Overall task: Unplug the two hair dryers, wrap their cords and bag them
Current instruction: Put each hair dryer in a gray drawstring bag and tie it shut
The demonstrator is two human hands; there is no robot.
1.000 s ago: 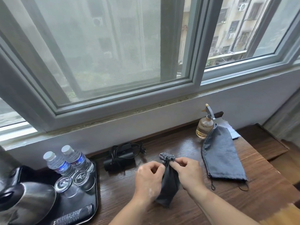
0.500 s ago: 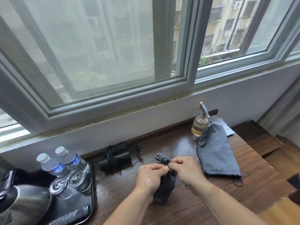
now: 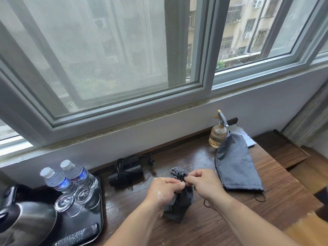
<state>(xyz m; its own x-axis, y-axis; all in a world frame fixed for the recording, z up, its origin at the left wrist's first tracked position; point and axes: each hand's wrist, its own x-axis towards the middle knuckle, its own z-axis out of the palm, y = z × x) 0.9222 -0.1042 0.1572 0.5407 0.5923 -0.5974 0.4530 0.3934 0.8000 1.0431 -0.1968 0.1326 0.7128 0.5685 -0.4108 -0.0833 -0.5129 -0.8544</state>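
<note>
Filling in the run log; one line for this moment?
stage: cinching small bag | left hand: grips its neck | right hand: pinches its neck | black hair dryer: cord wrapped, unbagged | large bag: flat on table

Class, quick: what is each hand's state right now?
Left hand: closed, pinching the neck of the small grey bag.
Right hand: closed, pinching the same bag's neck.

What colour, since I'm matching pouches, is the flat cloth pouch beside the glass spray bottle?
The flat cloth pouch is blue-grey; head view.
</note>
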